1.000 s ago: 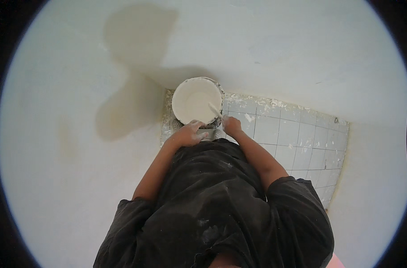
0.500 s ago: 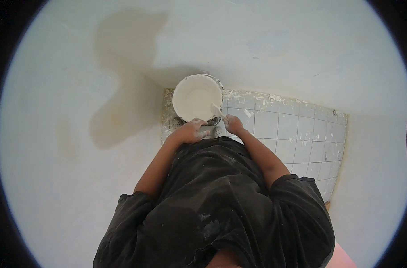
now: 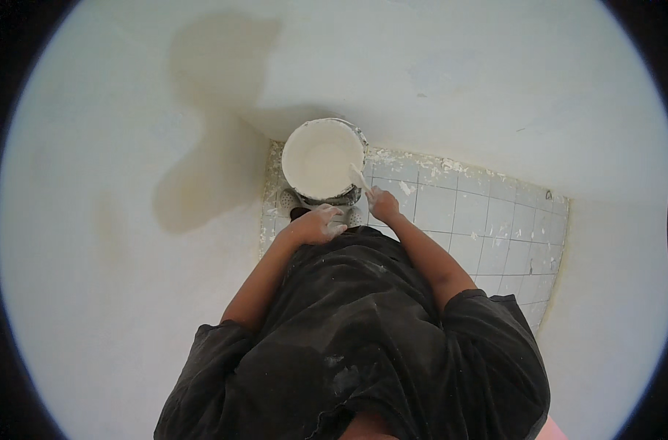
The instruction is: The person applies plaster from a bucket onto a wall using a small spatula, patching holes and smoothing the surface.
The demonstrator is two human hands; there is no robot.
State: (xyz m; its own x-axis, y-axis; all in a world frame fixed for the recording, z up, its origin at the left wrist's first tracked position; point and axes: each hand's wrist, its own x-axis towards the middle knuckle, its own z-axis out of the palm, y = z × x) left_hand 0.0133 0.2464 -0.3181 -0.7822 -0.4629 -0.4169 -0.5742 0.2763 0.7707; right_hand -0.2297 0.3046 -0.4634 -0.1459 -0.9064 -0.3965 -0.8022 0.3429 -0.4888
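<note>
A round bucket (image 3: 354, 196) of white paint stands on the floor in front of my feet, its outside smeared white and dark. My right hand (image 3: 382, 204) is closed around the handle of a white-coated paintbrush (image 3: 358, 178). The brush's broad end lies over the bucket's right inner edge; I cannot tell whether it touches the paint. Nearer to me than the bucket, my left hand (image 3: 321, 224) is empty, its whitened fingers apart and clear of the rim.
Grey perforated clogs (image 3: 289, 199) are on my feet, close against the bucket. White walls (image 3: 451, 81) meet in a corner behind and left of it. The tiled floor (image 3: 470, 213), flecked with white paint, stretches to the right. My shadow (image 3: 220, 66) falls on the walls.
My left hand has come off the bucket's near rim and drawn back toward me. The right hand still holds the brush at the bucket's right side, almost unmoved.
</note>
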